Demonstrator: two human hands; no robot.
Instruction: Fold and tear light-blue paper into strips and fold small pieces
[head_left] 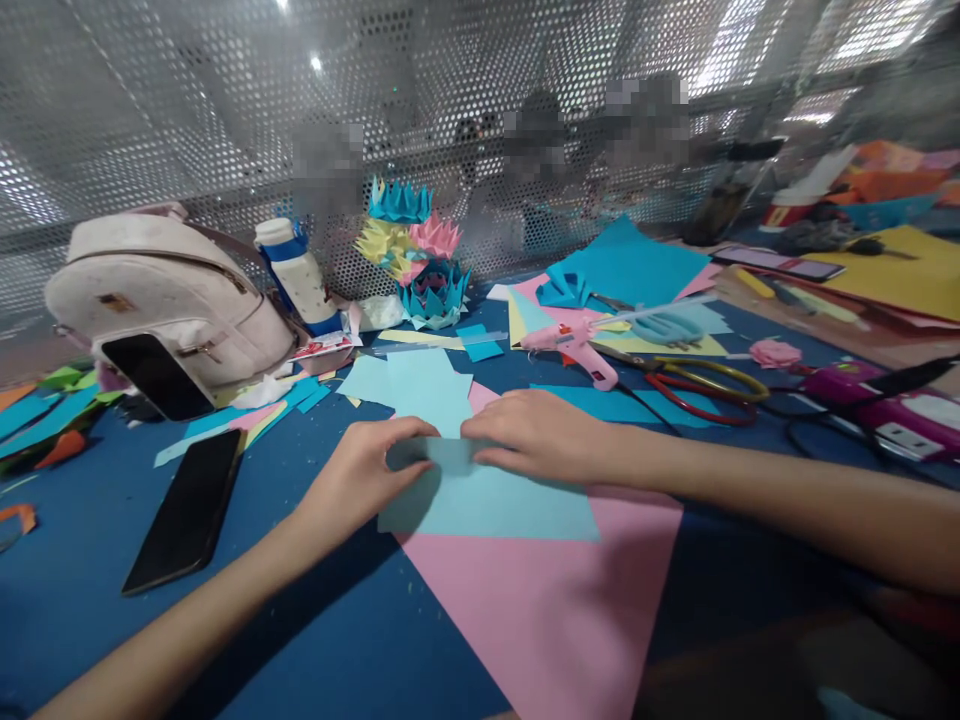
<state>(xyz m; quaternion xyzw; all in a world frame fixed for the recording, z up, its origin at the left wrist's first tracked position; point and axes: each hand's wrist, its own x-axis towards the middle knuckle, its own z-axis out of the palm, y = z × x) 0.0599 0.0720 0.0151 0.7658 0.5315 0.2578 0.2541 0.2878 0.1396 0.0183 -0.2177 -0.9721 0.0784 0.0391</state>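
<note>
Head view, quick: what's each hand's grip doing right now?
Left hand: closed, holding the left end of the small light-blue paper strip.
Right hand: closed, holding the strip's right end.

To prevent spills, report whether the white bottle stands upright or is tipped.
Upright: the white bottle stands on its blue base, white cap on top.

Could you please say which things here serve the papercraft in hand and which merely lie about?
In the job: held blue paper, pink sheet; probably glue gun, red-and-yellow scissors.
Apparently just lying about: backpack, bottle, flat black phone.
</note>
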